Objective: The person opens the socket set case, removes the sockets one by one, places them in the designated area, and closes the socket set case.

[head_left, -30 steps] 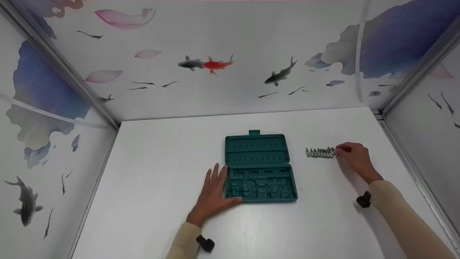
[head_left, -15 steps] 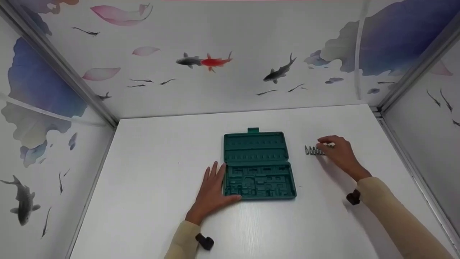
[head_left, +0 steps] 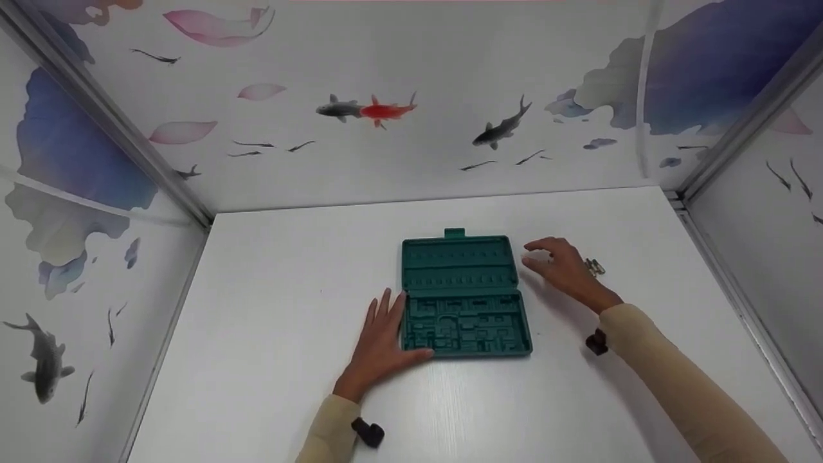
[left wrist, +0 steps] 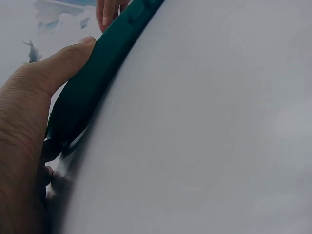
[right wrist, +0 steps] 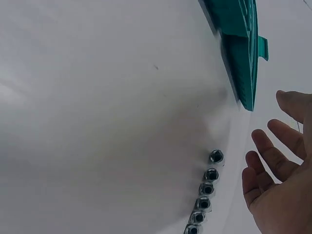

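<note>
A green plastic case point(head_left: 467, 321) lies unfolded on the white table, its moulded slots facing up. My left hand point(head_left: 376, 350) rests at its near left corner, fingers straight along the left side and thumb on the front rim; the left wrist view shows that thumb point(left wrist: 68, 61) against the green edge. To the right of the case hovers my right hand point(head_left: 566, 270), thumb and forefinger apart, with nothing seen between them. Small metal sockets point(right wrist: 207, 189) stand upright in a row beside it in the right wrist view; in the head view the hand hides most of them.
The case's latch tab point(head_left: 454, 233) points toward the back wall point(head_left: 437, 154). Printed panels with fish enclose the table point(head_left: 289, 308) at the back and on both sides. A dark wrist camera point(head_left: 368, 433) sits on the left sleeve.
My right hand has moved left from the right end of the socket row to beyond its left end, nearer the case. My left hand stays at the case's corner.
</note>
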`<state>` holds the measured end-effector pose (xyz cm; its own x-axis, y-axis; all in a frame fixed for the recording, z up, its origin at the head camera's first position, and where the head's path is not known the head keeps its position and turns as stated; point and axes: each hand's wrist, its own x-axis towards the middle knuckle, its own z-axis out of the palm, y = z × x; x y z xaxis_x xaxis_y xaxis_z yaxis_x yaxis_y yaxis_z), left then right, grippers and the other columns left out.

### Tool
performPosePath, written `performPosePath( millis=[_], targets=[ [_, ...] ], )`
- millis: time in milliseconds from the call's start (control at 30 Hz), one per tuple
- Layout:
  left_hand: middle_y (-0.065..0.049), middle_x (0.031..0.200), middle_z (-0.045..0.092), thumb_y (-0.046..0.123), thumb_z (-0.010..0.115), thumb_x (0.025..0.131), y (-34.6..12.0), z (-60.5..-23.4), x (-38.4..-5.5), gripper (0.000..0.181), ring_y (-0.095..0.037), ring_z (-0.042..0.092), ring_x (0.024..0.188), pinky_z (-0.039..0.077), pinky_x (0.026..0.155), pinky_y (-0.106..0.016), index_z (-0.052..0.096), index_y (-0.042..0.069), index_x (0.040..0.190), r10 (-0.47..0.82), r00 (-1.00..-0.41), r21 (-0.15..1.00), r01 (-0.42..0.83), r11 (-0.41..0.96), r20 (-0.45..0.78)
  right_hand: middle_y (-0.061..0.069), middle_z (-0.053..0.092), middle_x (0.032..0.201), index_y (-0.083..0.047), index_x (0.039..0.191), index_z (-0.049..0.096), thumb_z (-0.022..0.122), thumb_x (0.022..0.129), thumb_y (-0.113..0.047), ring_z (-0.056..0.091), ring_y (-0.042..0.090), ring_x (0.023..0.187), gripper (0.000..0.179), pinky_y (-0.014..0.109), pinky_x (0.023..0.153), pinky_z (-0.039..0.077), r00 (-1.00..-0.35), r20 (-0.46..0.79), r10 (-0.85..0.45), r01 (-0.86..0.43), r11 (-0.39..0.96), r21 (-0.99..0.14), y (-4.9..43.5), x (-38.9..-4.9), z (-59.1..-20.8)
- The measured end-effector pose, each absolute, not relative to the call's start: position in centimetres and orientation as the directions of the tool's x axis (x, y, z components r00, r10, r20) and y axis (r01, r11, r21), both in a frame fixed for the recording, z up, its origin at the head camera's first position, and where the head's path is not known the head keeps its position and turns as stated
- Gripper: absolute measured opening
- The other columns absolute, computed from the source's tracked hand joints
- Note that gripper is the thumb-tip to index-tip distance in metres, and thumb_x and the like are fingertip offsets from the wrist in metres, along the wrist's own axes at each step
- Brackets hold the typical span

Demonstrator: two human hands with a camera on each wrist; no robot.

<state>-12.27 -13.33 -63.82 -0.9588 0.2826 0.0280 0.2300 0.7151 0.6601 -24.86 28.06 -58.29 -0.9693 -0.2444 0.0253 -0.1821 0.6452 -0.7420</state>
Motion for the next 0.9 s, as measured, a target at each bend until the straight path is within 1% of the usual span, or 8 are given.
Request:
performPosePath(
  millis=[300, 533, 633, 767, 900],
  targets=[
    [-0.014, 0.185, 0.01, 0.082, 0.076, 0.084, -13.4, -64.0, -12.2, 0.128, -0.038, 0.002, 0.171, 0.008, 0.136, -0.06, 0.019, 0.017, 0.178, 0.28, -0.96, 0.654, 0.213, 0.726, 0.003, 0.027, 0.06, 0.152, 0.005, 0.15, 0.062, 0.069, 0.112, -0.023, 0.049, 0.046, 0.145, 0.048, 0.067, 0.12, 0.04, -0.954, 0.013, -0.3, -0.21, 0.636, -0.743, 26.4, -26.7, -59.1],
    [-0.016, 0.184, 0.012, 0.082, 0.076, 0.084, -13.4, -64.0, -12.4, 0.128, -0.038, 0.004, 0.171, 0.007, 0.136, -0.06, 0.02, 0.016, 0.178, 0.294, -0.955, 0.651, 0.242, 0.719, 0.03, 0.031, 0.06, 0.149, 0.008, 0.151, 0.059, 0.066, 0.112, -0.016, 0.05, 0.049, 0.144, 0.046, 0.067, 0.121, 0.039, -0.949, 0.026, -0.313, -0.234, 0.647, -0.726, 25.4, -28.0, -59.4],
    [-0.016, 0.184, 0.012, 0.082, 0.076, 0.084, -13.4, -64.1, -12.5, 0.128, -0.039, 0.005, 0.171, 0.009, 0.135, -0.061, 0.02, 0.016, 0.178, 0.297, -0.954, 0.65, 0.246, 0.719, 0.033, 0.033, 0.06, 0.146, 0.011, 0.149, 0.059, 0.064, 0.112, -0.01, 0.052, 0.049, 0.14, 0.043, 0.067, 0.119, 0.04, -0.95, 0.033, -0.309, -0.235, 0.645, -0.727, 25.1, -28.3, -59.5],
    [-0.016, 0.184, 0.012, 0.084, 0.075, 0.084, -13.3, -64.1, -12.6, 0.128, -0.041, 0.005, 0.17, 0.01, 0.135, -0.063, 0.019, 0.018, 0.179, 0.294, -0.955, 0.648, 0.238, 0.723, 0.023, 0.032, 0.063, 0.142, 0.011, 0.146, 0.06, 0.063, 0.111, -0.006, 0.057, 0.046, 0.134, 0.039, 0.064, 0.115, 0.045, -0.959, 0.022, -0.283, -0.205, 0.636, -0.744, 24.7, -28.7, -59.5],
    [-0.015, 0.185, 0.011, 0.084, 0.074, 0.084, -13.3, -64.0, -12.5, 0.127, -0.04, 0.004, 0.171, 0.01, 0.135, -0.061, 0.019, 0.019, 0.179, 0.292, -0.956, 0.638, 0.234, 0.733, 0.016, 0.032, 0.064, 0.141, 0.012, 0.145, 0.061, 0.061, 0.111, -0.004, 0.059, 0.046, 0.132, 0.037, 0.064, 0.115, 0.047, -0.963, 0.006, -0.268, -0.181, 0.633, -0.753, 24.4, -29.1, -59.6]
  ],
)
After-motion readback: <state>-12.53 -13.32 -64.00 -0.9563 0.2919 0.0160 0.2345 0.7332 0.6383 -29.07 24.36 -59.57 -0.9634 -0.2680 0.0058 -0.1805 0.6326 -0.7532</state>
